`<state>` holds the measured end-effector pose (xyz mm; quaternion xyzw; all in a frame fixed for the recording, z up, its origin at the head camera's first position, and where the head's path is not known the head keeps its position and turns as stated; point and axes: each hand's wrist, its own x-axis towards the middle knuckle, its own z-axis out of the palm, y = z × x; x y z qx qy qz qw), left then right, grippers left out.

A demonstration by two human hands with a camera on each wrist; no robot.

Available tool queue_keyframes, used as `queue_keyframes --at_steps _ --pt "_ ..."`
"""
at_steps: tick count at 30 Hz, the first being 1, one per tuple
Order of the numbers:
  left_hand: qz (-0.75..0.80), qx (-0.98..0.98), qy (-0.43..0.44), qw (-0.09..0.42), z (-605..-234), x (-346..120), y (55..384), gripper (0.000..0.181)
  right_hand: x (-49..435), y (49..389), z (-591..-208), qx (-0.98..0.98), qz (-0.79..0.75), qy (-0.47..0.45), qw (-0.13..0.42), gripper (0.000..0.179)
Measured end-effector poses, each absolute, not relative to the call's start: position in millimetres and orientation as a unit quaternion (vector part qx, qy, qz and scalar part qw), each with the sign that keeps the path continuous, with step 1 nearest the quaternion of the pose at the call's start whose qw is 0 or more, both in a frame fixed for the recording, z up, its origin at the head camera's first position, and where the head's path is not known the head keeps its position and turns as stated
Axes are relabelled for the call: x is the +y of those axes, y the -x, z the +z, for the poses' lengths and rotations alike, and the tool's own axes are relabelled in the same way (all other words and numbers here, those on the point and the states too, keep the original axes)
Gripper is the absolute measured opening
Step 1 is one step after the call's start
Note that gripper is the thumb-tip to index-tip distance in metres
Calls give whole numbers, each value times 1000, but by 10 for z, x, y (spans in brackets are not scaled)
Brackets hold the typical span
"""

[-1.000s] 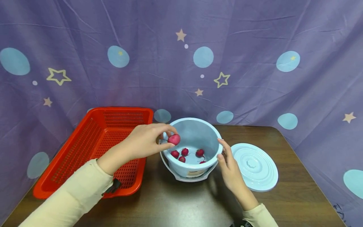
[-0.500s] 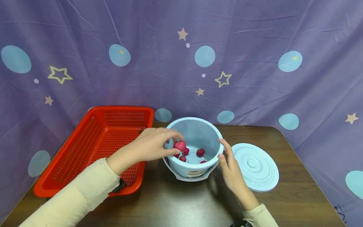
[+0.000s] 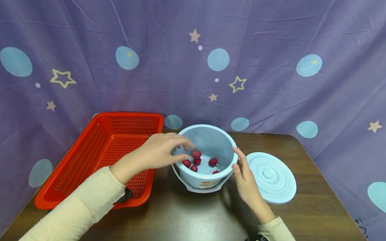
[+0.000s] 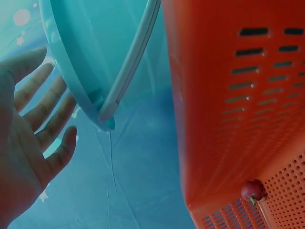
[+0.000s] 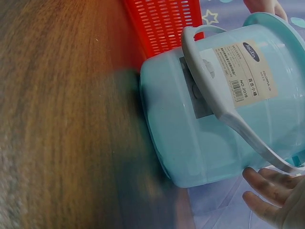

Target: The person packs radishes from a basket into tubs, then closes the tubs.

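Observation:
A light blue bucket (image 3: 208,137) stands on the table with several red radishes (image 3: 212,162) inside. My left hand (image 3: 164,149) is over the bucket's left rim, thumb and fingers spread with nothing between them. A radish (image 3: 196,154) shows just beyond its fingertips, overlapping another below it in this view. My right hand (image 3: 245,179) rests its fingertips and thumb on the outside of the right rim, fingers loosely bent. In the right wrist view, the bucket's grey handle (image 5: 209,90) hangs down across its labelled side.
A red slotted basket (image 3: 99,157) stands left of the bucket, under my left forearm. One radish (image 4: 253,190) lies in it, in the left wrist view. The light blue lid (image 3: 271,177) lies flat on the table at right. A patterned curtain (image 3: 259,67) hangs behind.
My left hand carried a radish right, over the bucket, then let it go; its fingers have spread. My right hand has stayed at the rim.

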<state>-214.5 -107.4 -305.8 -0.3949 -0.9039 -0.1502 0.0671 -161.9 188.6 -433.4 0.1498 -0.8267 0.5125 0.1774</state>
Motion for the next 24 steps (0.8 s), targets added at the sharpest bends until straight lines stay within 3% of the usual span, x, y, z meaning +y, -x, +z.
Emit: queue_keyframes --at_steps 10,24 --pt "-181 -900 391 67 -2965 -1274 2263 26 1884 1613 -4329 -826 514 -149 177 49" --pt "-190 -928 311 81 -3055 -1691 2571 20 1883 1602 -4318 -826 511 -151 181 49"
